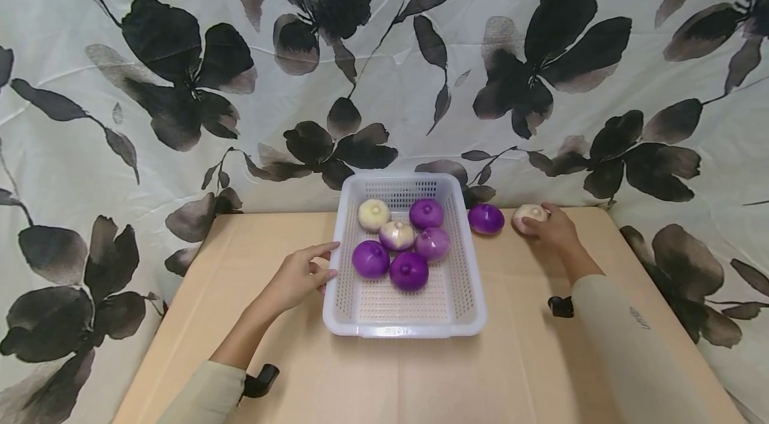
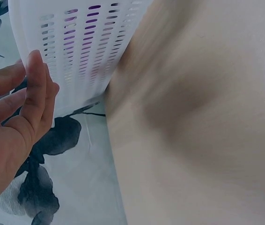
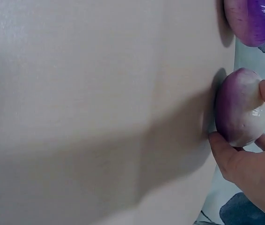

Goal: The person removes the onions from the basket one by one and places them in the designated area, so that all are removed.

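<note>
A white perforated plastic basket (image 1: pixel 404 330) stands mid-table with several onions in it, among them a pale onion (image 1: pixel 374 215) and a dark purple onion (image 1: pixel 409 272). My left hand (image 1: pixel 297 280) is at the basket's left side. In the left wrist view its loosely extended fingers (image 2: pixel 36 89) touch the slotted wall. To the right, my right hand (image 1: pixel 559 234) grips a white-and-purple onion (image 1: pixel 529 216) near the table's back edge. The right wrist view has thumb and fingers around this onion (image 3: pixel 240 112), low over or on the tabletop. Another purple onion (image 1: pixel 486 218) sits between it and the basket.
A light wood-coloured table (image 1: pixel 252 370) carries everything. A white cloth with dark flowers (image 1: pixel 420 77) hangs right behind its back edge. Small black devices (image 1: pixel 261 380) show at both wrists.
</note>
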Demonstrator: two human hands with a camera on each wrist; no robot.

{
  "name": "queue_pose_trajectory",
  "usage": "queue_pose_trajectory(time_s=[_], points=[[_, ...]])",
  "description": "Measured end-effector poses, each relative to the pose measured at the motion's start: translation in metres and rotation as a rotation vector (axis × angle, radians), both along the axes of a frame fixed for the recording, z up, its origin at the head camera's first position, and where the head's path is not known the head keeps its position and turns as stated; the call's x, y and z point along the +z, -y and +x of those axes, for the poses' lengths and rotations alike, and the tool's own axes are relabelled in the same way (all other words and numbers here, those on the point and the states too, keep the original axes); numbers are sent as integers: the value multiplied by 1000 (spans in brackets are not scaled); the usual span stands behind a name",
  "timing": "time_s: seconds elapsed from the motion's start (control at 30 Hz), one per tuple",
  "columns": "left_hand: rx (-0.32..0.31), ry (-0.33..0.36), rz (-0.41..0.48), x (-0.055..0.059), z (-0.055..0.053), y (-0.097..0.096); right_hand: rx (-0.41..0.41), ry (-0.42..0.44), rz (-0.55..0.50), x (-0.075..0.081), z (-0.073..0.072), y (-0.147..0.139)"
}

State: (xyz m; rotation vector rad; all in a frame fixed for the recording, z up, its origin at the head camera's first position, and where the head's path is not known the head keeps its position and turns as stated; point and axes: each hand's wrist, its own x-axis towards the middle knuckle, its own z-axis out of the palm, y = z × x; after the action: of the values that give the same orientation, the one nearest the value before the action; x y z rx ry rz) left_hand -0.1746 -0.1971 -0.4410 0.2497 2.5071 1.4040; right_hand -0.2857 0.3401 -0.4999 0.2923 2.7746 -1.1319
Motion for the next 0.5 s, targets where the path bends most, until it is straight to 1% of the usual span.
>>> queue_pose_trajectory(time_s=[0.13, 0.27, 0.5], points=[[2, -1, -4, -1, -1, 0, -2, 15, 22, 2, 0, -1], [-1, -5, -1, -1, -1, 0, -2, 10, 14, 3, 1, -5], [-4, -6, -1, 0, -1, -1, 28, 27, 21, 2, 0, -6]])
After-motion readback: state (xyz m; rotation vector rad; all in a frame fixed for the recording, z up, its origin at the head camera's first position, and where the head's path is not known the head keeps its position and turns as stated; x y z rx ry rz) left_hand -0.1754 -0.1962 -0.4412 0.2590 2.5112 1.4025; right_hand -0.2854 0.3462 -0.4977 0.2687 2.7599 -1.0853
